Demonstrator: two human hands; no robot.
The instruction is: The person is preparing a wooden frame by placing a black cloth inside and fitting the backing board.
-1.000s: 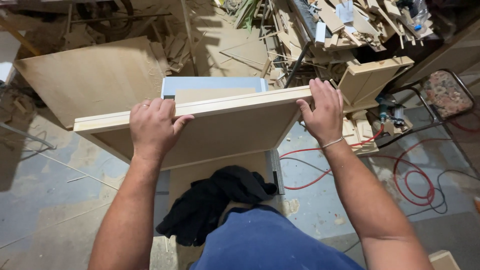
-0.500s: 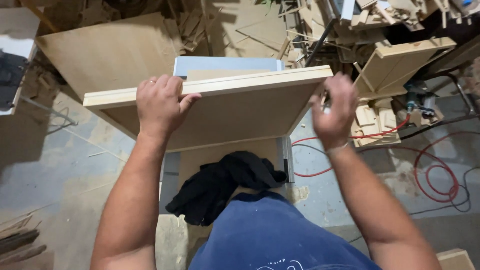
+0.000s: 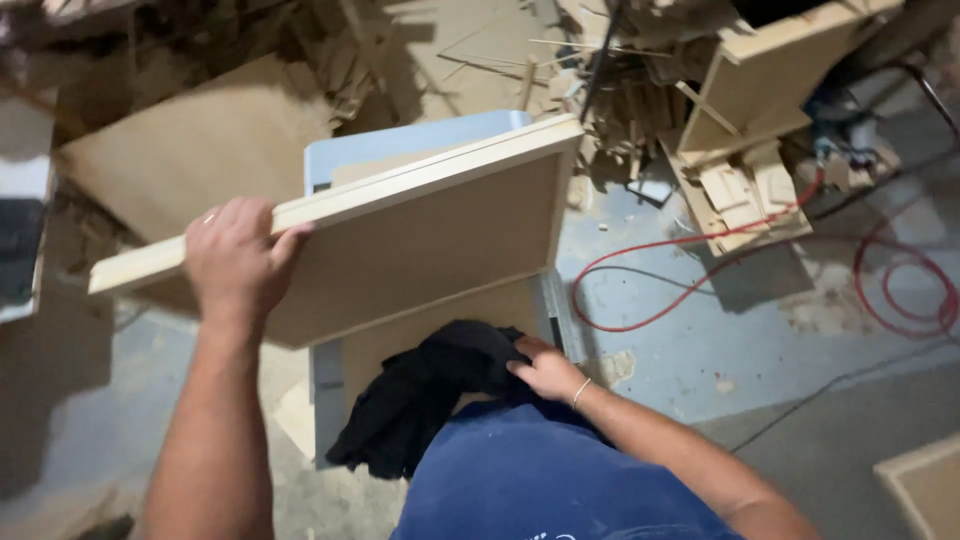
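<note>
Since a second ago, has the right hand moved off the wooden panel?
Yes. The right hand has left the wooden panel and dropped toward the body, onto the black cloth on the light-blue stand. Left hand grips the panel alone.

The left hand is gripping with fingers curled, arm stretched forward; the right hand is resting low, fingers bent

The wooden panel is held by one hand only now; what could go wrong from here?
1. The left hand alone grips the wooden panel near one end, so the tilted far end might sag or slip out.
2. If it drops, it could strike the right hand on the black cloth underneath.
3. The red cable loops across the floor, a likely trip hazard.
</note>
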